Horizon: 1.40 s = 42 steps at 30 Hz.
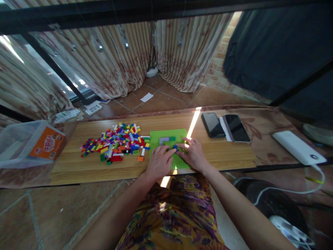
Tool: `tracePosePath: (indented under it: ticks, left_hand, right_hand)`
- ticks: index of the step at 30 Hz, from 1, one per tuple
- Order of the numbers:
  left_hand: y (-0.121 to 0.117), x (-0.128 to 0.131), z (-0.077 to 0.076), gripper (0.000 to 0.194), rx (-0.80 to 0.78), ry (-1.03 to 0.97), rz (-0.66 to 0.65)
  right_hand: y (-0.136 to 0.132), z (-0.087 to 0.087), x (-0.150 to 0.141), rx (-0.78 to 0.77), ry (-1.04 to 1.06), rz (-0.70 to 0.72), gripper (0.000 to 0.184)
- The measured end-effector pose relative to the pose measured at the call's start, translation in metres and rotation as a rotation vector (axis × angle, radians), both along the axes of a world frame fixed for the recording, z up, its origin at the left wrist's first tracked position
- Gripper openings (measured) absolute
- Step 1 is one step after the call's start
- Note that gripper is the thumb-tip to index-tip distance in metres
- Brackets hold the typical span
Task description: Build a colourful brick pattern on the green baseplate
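A green baseplate (pixel 169 133) lies on the wooden board, with an L-shaped row of grey, lilac and green bricks (pixel 166 139) fixed near its middle. Just below that row is a small blue brick (pixel 175 148), between my two hands. My right hand (pixel 194 155) comes in from the right, thumb and forefinger closed on the blue brick. My left hand (pixel 159 161) rests over the plate's left side, its fingers stretched out and the thumb tip close by the brick's left side. Whether that thumb touches the brick I cannot tell.
Many loose coloured bricks (pixel 119 140) are heaped left of the plate. A clear plastic box (pixel 19 147) with an orange label stands farther left. Two phones (pixel 213 125) and a white power bank (pixel 299 147) with a cable lie to the right. Behind hang striped curtains (pixel 179 52).
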State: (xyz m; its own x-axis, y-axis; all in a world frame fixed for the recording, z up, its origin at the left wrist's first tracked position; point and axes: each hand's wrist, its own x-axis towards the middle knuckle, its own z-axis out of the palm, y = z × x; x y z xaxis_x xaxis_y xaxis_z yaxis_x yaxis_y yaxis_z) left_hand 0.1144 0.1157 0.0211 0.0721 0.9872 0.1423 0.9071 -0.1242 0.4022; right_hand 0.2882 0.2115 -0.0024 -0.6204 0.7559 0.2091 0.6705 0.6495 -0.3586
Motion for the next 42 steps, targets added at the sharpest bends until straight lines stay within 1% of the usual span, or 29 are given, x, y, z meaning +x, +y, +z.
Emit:
tracePosePath:
  ticks: [5,10,15,19,22,26,30,34,38,42]
  left_hand:
    - [0.013,-0.012,0.001,0.041,0.017,-0.130,-0.032]
    - [0.015,-0.013,-0.003,0.042,0.012,-0.121,-0.019]
    - [0.011,-0.012,-0.004,0.045,0.023,-0.043,-0.051]
    - [0.006,-0.009,-0.004,0.049,0.017,0.085,-0.092]
    - [0.002,-0.003,-0.003,0.052,0.000,0.164,-0.082]
    - [0.001,0.005,0.000,0.046,-0.004,0.248,-0.067]
    - [0.006,0.012,0.001,0.036,0.031,0.354,-0.129]
    - [0.009,0.018,-0.002,0.032,0.095,0.468,-0.161]
    - [0.011,0.020,-0.003,0.029,0.106,0.466,-0.147]
    - [0.010,0.017,0.004,0.027,0.048,0.362,-0.115]
  right_hand:
    - [0.001,0.000,0.000,0.003,-0.013,-0.009,0.034]
    - [0.001,0.001,0.001,0.002,-0.021,0.005,0.035]
    - [0.001,0.001,0.002,0.006,-0.012,0.002,0.034]
    - [0.000,-0.001,0.001,0.004,-0.003,-0.002,0.033]
    - [0.000,-0.001,0.001,-0.002,-0.004,-0.009,0.032]
    - [-0.001,-0.001,0.000,-0.009,-0.003,-0.009,0.033]
    - [-0.001,-0.001,-0.001,-0.012,-0.007,-0.024,0.030]
    - [0.000,0.001,-0.002,-0.035,-0.016,-0.023,0.031]
    - [0.000,0.002,-0.003,-0.040,-0.012,-0.022,0.032]
    - [0.002,0.001,-0.002,-0.065,0.030,-0.018,0.034]
